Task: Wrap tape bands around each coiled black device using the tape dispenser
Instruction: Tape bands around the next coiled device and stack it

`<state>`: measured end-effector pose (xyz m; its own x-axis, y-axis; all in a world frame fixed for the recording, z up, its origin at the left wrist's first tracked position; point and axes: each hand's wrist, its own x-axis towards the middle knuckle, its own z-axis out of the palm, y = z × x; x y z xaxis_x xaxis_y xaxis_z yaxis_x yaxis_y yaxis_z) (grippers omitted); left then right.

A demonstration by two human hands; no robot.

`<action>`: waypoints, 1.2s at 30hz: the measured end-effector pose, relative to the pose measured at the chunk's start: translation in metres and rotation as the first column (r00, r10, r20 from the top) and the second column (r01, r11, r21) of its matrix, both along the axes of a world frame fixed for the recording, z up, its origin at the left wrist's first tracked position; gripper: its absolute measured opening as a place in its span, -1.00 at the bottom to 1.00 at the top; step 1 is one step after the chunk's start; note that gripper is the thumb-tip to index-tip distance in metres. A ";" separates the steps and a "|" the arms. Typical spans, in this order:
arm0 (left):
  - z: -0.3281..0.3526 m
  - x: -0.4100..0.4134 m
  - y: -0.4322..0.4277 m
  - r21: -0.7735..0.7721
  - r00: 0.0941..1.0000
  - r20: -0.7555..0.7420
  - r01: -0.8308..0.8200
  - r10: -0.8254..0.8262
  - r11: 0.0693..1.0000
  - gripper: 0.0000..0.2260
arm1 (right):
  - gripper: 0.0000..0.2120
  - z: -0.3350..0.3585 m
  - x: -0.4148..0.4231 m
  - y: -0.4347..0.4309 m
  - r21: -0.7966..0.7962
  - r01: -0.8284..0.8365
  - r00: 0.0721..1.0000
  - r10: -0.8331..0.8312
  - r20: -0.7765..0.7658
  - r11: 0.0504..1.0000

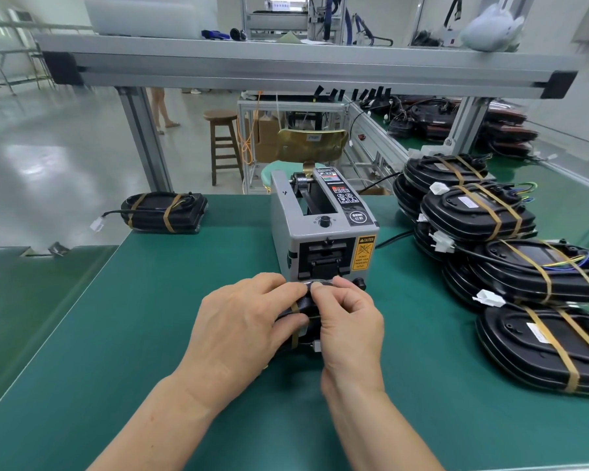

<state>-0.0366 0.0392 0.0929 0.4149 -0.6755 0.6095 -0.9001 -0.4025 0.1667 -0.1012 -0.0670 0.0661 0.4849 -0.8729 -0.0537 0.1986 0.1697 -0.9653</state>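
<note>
**We close both hands on a coiled black device [306, 305] just in front of the tape dispenser [323, 229].**

Our left hand [249, 321] curls its fingers over the device, across a tan tape band [295, 309] already on it. Our right hand [349, 321] pinches the top rim, and the two hands are close together, hiding most of the device. It rests on the green mat [133, 334], just short of the dispenser's outlet. We judge the main risk to be a slack or creased band if either grip shifts, letting the coil spring loose. Our knuckles are also near the cutter slot beside the caution label [364, 252]. The mat is open to our left and towards us. A stack of banded devices [510, 239] crowds the right, and one banded unit [165, 212] lies near the far left edge.
</note>
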 end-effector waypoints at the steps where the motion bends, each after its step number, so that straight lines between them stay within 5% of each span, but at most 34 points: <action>1: 0.000 0.000 0.000 -0.003 1.000 0.001 0.002 -0.002 1.000 -0.76 | -0.74 -0.001 0.000 0.000 -0.004 0.000 1.000 0.000 0.001 1.000; 15: 0.001 0.002 -0.001 0.001 1.000 -0.020 0.004 -0.004 1.000 -0.78 | -0.86 -0.007 0.000 -0.010 0.006 0.103 0.994 -0.103 -0.024 0.995; 20: 0.003 0.001 0.000 0.026 0.999 -0.031 0.010 -0.009 1.000 -0.77 | -0.62 -0.005 0.008 -0.012 -0.070 -0.018 0.985 0.006 -0.171 0.997; 28: 0.004 0.000 0.001 0.036 0.999 -0.050 -0.015 0.016 0.999 -0.73 | -0.89 -0.012 0.015 -0.023 -0.183 0.030 0.987 -0.058 -0.152 0.983; 33: 0.001 -0.001 -0.001 0.025 0.985 -0.151 -0.084 0.087 0.996 -0.54 | -0.56 -0.015 0.011 -0.018 -0.295 -0.085 0.966 0.005 -0.260 0.952; 36: 0.002 0.000 -0.001 0.019 0.981 -0.172 -0.085 0.087 0.996 -0.53 | -0.59 -0.015 0.009 -0.019 -0.384 -0.092 0.964 -0.014 -0.265 0.919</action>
<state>-0.0370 0.0378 0.0953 0.5704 -0.6393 0.5156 -0.8199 -0.4803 0.3115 -0.0918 -0.0856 0.0513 0.5346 -0.8300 0.1589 -0.0642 -0.2274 -0.9717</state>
